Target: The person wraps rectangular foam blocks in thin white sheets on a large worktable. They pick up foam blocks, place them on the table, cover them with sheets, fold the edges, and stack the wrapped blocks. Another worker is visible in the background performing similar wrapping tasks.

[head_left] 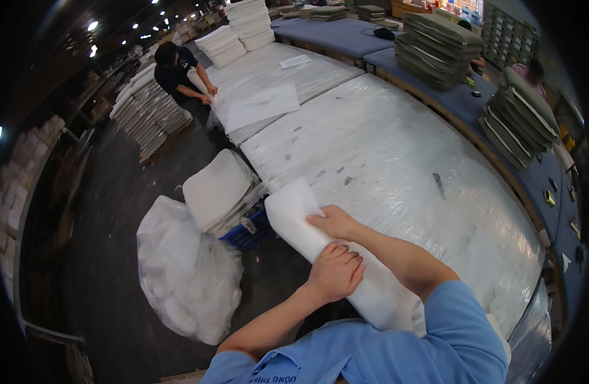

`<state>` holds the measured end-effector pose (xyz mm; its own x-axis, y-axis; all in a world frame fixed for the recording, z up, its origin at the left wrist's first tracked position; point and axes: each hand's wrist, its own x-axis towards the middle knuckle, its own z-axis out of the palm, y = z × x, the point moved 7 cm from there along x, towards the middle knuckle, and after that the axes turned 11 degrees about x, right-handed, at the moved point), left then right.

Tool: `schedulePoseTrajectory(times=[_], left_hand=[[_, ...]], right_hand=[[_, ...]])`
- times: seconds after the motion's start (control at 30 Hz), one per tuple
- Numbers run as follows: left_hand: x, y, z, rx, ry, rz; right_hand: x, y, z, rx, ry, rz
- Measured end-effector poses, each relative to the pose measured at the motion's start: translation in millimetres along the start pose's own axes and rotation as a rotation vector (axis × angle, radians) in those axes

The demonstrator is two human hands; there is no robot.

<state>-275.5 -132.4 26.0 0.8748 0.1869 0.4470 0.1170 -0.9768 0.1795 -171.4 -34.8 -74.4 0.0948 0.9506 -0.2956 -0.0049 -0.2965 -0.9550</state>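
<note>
The left hand (335,272) lies knuckles up, fingers curled and pressed down over a long white roll of soft foam padding (333,256), gripping its near side. The right hand (333,223) sits just beyond it on the same roll, fingers flattened together over the top and thumb side tucked against the foam. The roll runs slantwise from the person's light blue shirt (397,345) up toward the edge of the large worktable wrapped in clear plastic film (397,160), with its far end resting at the table's near corner.

Below that corner stands a stack of white foam pads (219,187) on a blue plastic crate (246,235) (only a strip of the crate shows). Beside it on the dark floor lies a bulging clear plastic bag of white scraps (182,269).

Farther along the table lies a flat white sheet (262,105), and another person in a dark shirt (177,72) bends over the table's edge, holding a white roll. Across the table, piles of grey-green flat cushions (438,48) rest on a blue-covered bench (336,32).
</note>
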Motion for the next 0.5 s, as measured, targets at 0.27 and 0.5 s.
schedulePoseTrajectory(times=[0.27, 0.5], left_hand=[[1.3, 3.9, 5.9, -0.030, -0.048, 0.012], [-4.1, -6.3, 9.1, 0.007, -0.067, -0.038]], right_hand=[[-2.6, 40.2, -40.6, -0.081, 0.198, -0.004], [-155.5, -162.7, -42.0, 0.309, -0.085, -0.464]])
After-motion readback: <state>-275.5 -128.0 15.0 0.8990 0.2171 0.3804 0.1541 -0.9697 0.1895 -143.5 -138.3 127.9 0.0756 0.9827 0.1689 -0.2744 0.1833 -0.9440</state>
